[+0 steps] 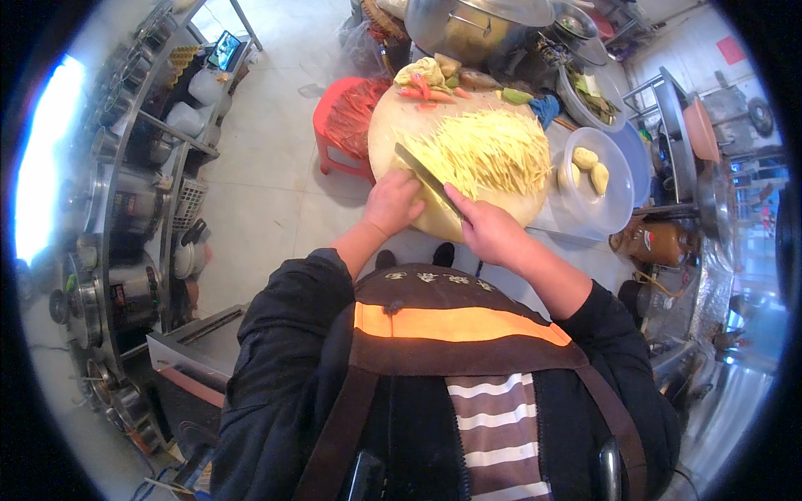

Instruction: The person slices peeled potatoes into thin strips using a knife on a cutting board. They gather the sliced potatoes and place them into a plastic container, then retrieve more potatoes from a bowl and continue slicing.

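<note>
My right hand [490, 230] is closed around the handle of a kitchen knife [431, 181], whose blade lies slantwise over the near left part of a round cutting board [532, 210]. Just left of the blade, my left hand [395, 199] rests with curled fingers on pale yellow food, probably potato; the fingertips and the piece under them are mostly hidden. A broad heap of thin yellow strips [495, 150] covers the middle and right of the board. Carrots [432, 95], a crumpled pale leafy vegetable [421, 70] and other vegetable pieces lie along its far edge.
Right of the board, a clear plastic bowl [617, 216] holds several peeled potatoes [585, 158]. A blue cloth [544, 110] lies by the board's far right edge. A red plastic stool [326, 125] stands left, a large metal pot [432, 31] beyond. Metal shelves [128, 134] with pots line the far left.
</note>
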A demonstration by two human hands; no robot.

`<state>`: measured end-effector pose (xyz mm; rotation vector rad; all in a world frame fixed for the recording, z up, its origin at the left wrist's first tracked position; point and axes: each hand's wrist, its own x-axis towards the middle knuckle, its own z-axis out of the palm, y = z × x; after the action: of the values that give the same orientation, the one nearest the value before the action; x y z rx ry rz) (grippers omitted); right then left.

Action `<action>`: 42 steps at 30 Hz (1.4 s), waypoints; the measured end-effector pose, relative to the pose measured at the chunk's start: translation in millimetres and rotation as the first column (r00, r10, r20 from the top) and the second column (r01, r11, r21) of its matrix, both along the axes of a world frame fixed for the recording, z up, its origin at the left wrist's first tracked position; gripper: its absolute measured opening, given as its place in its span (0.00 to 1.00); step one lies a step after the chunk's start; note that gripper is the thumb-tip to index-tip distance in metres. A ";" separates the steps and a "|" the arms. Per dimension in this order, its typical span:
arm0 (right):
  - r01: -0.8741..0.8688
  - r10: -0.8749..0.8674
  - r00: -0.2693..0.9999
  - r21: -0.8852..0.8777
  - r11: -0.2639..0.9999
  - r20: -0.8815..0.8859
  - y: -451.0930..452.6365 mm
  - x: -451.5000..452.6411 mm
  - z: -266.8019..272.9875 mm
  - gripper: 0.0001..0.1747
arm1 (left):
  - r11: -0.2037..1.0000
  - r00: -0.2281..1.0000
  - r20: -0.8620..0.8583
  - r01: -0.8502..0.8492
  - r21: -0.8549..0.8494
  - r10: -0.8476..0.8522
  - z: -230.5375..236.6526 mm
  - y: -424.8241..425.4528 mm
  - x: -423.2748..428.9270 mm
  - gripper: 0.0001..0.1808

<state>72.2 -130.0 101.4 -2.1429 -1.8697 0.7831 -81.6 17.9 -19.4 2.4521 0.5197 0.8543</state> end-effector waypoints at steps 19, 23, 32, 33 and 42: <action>-0.007 0.003 1.000 0.144 0.990 0.027 40.0 -0.1 -34.0 0.38 | 0.999 0.997 0.072 0.038 -0.018 -0.037 -4.1 3.2 -1.4 0.18; -0.045 0.048 0.997 -0.046 0.998 0.058 16.9 -2.0 2.8 0.38 | 0.999 0.999 0.027 0.039 0.006 -0.039 -0.7 3.7 -1.9 0.18; -0.020 0.017 0.993 0.029 0.999 0.118 16.7 -17.8 -30.8 0.38 | 1.000 1.000 -0.012 0.019 0.007 -0.019 -7.6 4.1 -0.1 0.16; -0.021 0.012 0.996 0.093 0.995 0.091 23.8 -16.7 -39.2 0.38 | 1.000 1.000 0.014 0.023 0.009 -0.023 -8.0 4.0 0.0 0.16; -0.036 0.042 0.996 -0.080 0.996 0.077 14.9 0.3 5.7 0.39 | 1.000 0.996 0.088 0.019 0.015 -0.020 -4.2 4.7 -0.5 0.15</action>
<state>72.5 -115.1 107.1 -2.2216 -1.9564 0.8046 -82.2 22.6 -23.5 2.4155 0.4591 0.9557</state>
